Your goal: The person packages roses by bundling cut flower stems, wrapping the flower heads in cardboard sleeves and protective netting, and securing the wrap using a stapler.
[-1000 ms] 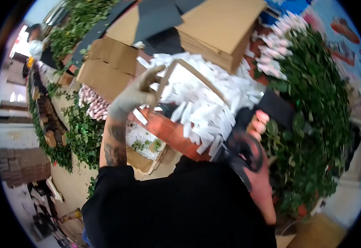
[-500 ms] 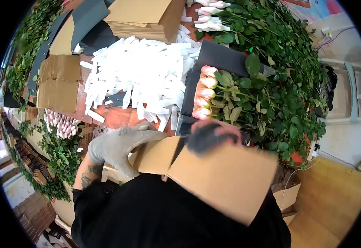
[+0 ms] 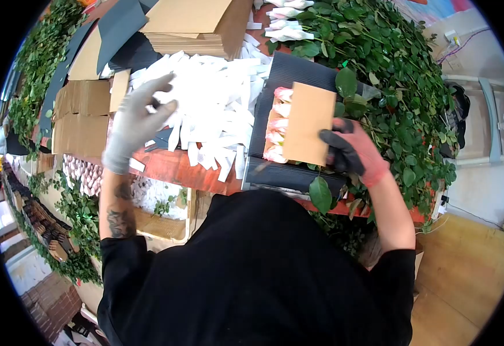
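Note:
My right hand [image 3: 353,151], in a red and black glove, grips the right edge of a tan cardboard piece [image 3: 308,124]. The cardboard lies over a row of pink roses [image 3: 277,131], covering part of the blooms and the stems just behind them. Under the roses is black corrugated sheet [image 3: 304,72], with a folded flap on the near side. My left hand [image 3: 139,124], in a pale grey glove, is raised above the left edge of a heap of white sleeves [image 3: 206,101]. Its fingers are apart and nothing is in them.
Tan cardboard sheets [image 3: 191,29] are stacked at the back. Folded cardboard [image 3: 82,118] and dark sheets lie left. Leafy rose stems [image 3: 402,132] fill the right side, with white-wrapped blooms [image 3: 289,32] beyond. A bin [image 3: 160,225] stands below the table's near edge.
My right hand has carried the cardboard from in front of my chest forward onto the roses. My left hand has let go of a smaller cardboard piece and moved up and left.

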`<state>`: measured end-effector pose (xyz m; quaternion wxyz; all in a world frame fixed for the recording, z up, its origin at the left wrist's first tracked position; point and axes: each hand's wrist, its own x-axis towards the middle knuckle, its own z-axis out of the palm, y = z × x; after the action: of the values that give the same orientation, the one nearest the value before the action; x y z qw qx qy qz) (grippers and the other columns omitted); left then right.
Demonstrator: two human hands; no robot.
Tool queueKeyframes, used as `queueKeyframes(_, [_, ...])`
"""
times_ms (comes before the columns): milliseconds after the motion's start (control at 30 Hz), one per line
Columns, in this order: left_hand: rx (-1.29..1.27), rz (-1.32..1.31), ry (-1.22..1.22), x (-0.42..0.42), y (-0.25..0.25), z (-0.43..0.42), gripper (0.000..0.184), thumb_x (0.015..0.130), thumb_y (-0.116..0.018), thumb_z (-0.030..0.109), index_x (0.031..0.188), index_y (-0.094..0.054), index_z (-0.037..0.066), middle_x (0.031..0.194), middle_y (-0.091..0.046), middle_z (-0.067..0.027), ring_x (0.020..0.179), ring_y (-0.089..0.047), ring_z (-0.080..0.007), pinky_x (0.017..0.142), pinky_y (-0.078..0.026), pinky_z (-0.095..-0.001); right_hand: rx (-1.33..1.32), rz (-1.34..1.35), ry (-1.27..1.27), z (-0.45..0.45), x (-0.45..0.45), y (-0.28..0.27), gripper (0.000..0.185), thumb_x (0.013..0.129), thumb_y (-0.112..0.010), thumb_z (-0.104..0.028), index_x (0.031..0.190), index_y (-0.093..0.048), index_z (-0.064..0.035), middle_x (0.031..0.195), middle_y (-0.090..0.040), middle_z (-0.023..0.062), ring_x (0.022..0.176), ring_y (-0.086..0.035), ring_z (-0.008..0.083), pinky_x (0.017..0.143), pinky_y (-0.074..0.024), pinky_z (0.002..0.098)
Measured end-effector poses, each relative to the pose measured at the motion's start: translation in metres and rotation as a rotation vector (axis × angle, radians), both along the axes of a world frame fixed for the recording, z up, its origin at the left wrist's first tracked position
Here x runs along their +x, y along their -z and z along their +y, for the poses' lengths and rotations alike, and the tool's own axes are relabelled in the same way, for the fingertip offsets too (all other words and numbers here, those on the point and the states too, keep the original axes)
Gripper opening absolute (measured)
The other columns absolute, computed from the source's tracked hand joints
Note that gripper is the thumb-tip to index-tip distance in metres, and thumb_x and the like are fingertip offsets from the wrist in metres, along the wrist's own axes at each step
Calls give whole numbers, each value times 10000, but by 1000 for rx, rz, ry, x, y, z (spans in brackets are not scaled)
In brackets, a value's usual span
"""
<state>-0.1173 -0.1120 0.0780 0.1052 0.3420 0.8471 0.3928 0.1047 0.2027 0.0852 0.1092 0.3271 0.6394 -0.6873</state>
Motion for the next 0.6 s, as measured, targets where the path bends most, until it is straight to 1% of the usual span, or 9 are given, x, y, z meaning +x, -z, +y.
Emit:
queueKeyframes(100, [56, 92, 201, 32, 7, 51, 402, 779, -647, 139, 1171, -601, 59, 1020, -647, -63, 793, -578, -114, 628, -448, -236, 42, -28, -77, -6, -15, 32, 294, 828, -676, -262, 898, -613, 16, 633, -579, 29, 492, -550, 87, 389, -428, 224])
queueKeyframes(167, [163, 292, 350, 52, 13, 81, 314, 780, -655, 203, 1062, -632, 66, 977, -640, -111, 904, -601, -285, 803, -471, -377, 216, -86, -99, -10, -16, 46, 289, 845, -646, -248, 874, -595, 35, 650, -570, 29, 499, -548, 90, 395, -441, 237])
queueKeyframes(233, [68, 351, 463, 64, 22, 105, 389, 757, -672, 270, 1097, -617, 90, 1076, -615, -105, 1020, -564, -290, 886, -443, -386, 241, -125, -146, -9, -18, 42, 270, 857, -605, -207, 886, -549, 56, 715, -599, 89, 524, -604, 146, 413, -487, 283])
queueKeyframes(367, [-46, 434, 574, 82, 30, 128, 499, 722, -684, 373, 1149, -601, 127, 1238, -517, -130, 1191, -449, -317, 979, -367, -436, 286, -130, -235, 2, -13, 44, 267, 832, -623, -233, 878, -554, 21, 721, -606, 103, 574, -623, 181, 507, -517, 315])
queueKeyframes(433, [-125, 398, 607, 85, 30, 134, 533, 710, -687, 398, 1166, -596, 138, 1285, -479, -141, 1241, -404, -329, 1005, -339, -452, 1272, 318, -518, 10, -7, 44, 251, 793, -641, -263, 855, -557, -35, 724, -611, 113, 662, -634, 241, 641, -522, 356])
queueKeyframes(467, [-140, 404, 589, 86, 30, 134, 557, 681, -715, 376, 1174, -595, 146, 1295, -473, -144, 1246, -404, -336, 1003, -340, -453, 1187, 204, -450, 14, -24, 16, 234, 760, -652, -283, 840, -564, -82, 738, -616, 104, 744, -625, 282, 734, -500, 381])
queueKeyframes(500, [-160, 404, 575, 89, 30, 133, 585, 652, -743, 353, 1182, -594, 154, 1305, -468, -146, 1251, -405, -343, 1001, -341, -454, 1317, 398, -331, 27, -39, 7, 223, 755, -653, -280, 846, -573, -93, 811, -628, 91, 778, -628, 275, 729, -505, 380])
queueKeyframes(533, [-167, 401, 587, 89, 30, 134, 593, 657, -742, 358, 1192, -592, 153, 1302, -469, -157, 1257, -399, -352, 1011, -330, -462, 1357, 429, -222, 39, -56, -7, 268, 753, -648, -281, 948, -592, -104, 926, -630, 100, 882, -620, 266, 780, -496, 381])
queueKeyframes(600, [-182, 404, 635, 85, 30, 136, 596, 666, -734, 373, 1202, -589, 154, 1301, -470, -160, 1259, -398, -351, 1014, -328, -461, 1531, 631, -364, 93, -98, 2, 494, 736, -663, -313, 1171, -541, -113, 1061, -618, 134, 1007, -588, 276, 865, -465, 370])
